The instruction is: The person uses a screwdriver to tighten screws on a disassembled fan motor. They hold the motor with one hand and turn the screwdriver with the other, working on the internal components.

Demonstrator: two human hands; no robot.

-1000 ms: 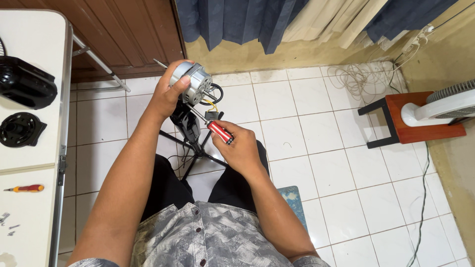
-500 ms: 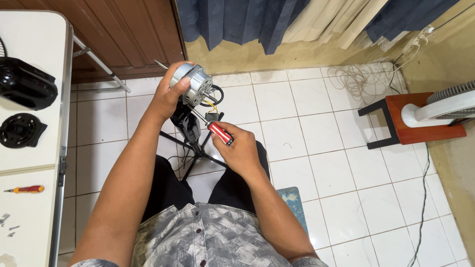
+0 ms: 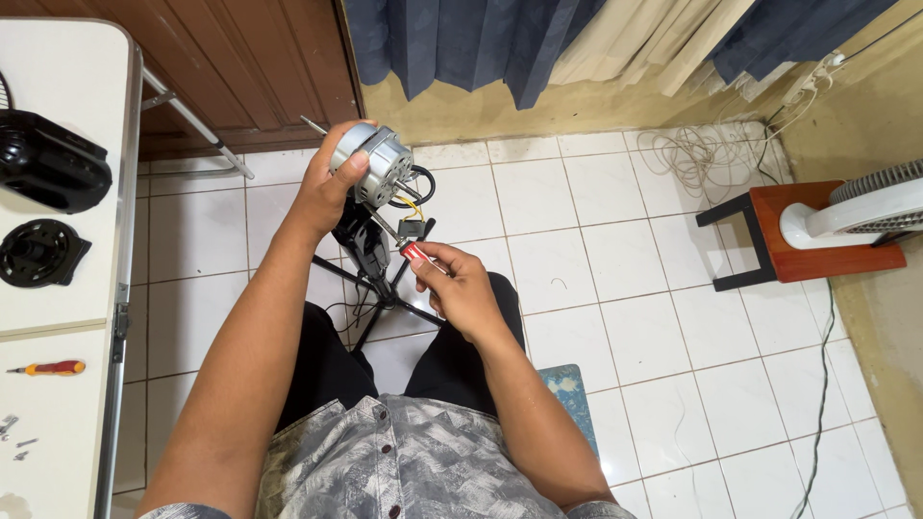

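Observation:
My left hand (image 3: 327, 187) grips a round silver fan motor (image 3: 377, 165) with black and yellow wires hanging off its right side, held up over my lap. My right hand (image 3: 463, 288) holds a screwdriver with a red handle (image 3: 415, 254); its metal shaft points up and left at the motor's underside. A thin shaft sticks out of the motor at the upper left. Below the motor stands a black stand with spread legs (image 3: 377, 279) on the tiled floor.
A white table (image 3: 67, 317) at the left carries black fan parts (image 3: 43, 163), a small red-and-yellow screwdriver (image 3: 48, 367) and a few screws. A white fan (image 3: 856, 210) rests on a red stool at the right, beside coiled white cable (image 3: 707, 149). Blue curtains hang ahead.
My right hand has slid up the screwdriver so less of the red handle shows. The motor stays in the same place in my left hand.

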